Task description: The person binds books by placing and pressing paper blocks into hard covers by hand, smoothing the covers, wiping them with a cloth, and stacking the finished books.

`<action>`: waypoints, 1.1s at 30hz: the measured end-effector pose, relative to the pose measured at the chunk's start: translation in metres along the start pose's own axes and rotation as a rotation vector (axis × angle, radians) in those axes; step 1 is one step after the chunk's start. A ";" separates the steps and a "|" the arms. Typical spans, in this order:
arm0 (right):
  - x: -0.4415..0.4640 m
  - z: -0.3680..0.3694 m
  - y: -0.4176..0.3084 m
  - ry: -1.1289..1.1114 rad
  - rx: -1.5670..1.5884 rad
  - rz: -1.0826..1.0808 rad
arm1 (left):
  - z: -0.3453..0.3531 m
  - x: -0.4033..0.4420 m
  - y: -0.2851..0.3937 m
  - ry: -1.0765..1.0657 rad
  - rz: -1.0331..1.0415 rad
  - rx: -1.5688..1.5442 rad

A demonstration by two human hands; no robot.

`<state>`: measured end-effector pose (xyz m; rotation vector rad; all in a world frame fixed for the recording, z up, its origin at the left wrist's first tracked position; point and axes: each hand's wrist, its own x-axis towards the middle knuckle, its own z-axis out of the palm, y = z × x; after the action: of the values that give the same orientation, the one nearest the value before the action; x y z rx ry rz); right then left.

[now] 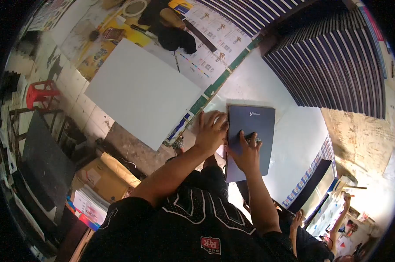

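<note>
A dark blue hardcover book or folder (250, 124) lies flat, with a small white logo near its top edge. My right hand (248, 153) rests on its cover, fingers spread. A small dark patch shows between those fingers, and I cannot make out whether it is print or an object. My left hand (211, 133) lies at the book's left edge, fingers stretched and apart, pressed toward the pale table top (289, 144). Whether its thumb side touches the book's edge I cannot tell. Neither hand grips anything that I can see.
Tall stacks of dark books (328, 65) stand at the right and top. A large white sheet (145, 91) covers part of the left table, near a brush (177, 61). A red stool (42, 94) and cardboard box (99, 179) stand left. Another person's hand (297, 218) shows lower right.
</note>
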<state>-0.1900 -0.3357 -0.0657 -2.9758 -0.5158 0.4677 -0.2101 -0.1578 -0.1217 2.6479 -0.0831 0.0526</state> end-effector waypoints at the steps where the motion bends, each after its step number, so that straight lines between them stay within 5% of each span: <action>1: 0.002 0.002 0.003 0.058 -0.038 -0.073 | -0.002 0.001 -0.001 -0.015 0.012 -0.044; 6: 0.002 0.005 0.010 0.027 -0.094 -0.058 | -0.009 -0.010 -0.001 -0.034 0.067 -0.047; 10: -0.002 -0.001 -0.001 -0.001 -0.118 0.034 | -0.004 -0.055 0.011 0.014 0.046 -0.412; 12: 0.000 0.001 0.001 0.019 -0.116 0.047 | -0.029 -0.071 0.029 -0.727 -0.217 -0.657; 14: -0.002 0.002 -0.001 0.041 -0.100 0.066 | 0.019 -0.081 0.036 -0.794 -0.213 -0.638; 16: -0.001 0.008 0.006 0.084 -0.101 0.071 | 0.029 -0.070 0.039 -0.778 -0.193 -0.692; 17: -0.002 0.014 0.011 0.120 -0.125 0.043 | 0.041 -0.075 0.044 -0.608 -0.183 -0.940; 18: -0.007 0.014 0.011 0.108 -0.127 0.051 | 0.032 -0.068 0.041 -0.759 -0.204 -0.890; 20: -0.003 0.006 0.003 0.069 -0.135 0.098 | 0.035 -0.076 0.044 -0.682 -0.325 -1.174; 30: -0.008 0.010 -0.001 0.067 -0.078 0.148 | 0.053 -0.081 0.046 -0.599 -0.289 -0.898; 33: -0.022 0.007 -0.029 0.067 -0.074 0.033 | 0.013 -0.079 0.067 -0.611 -0.385 -0.935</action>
<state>-0.2214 -0.3161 -0.0626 -3.0626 -0.4881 0.3575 -0.2936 -0.2186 -0.1058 1.6266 0.1652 -0.7359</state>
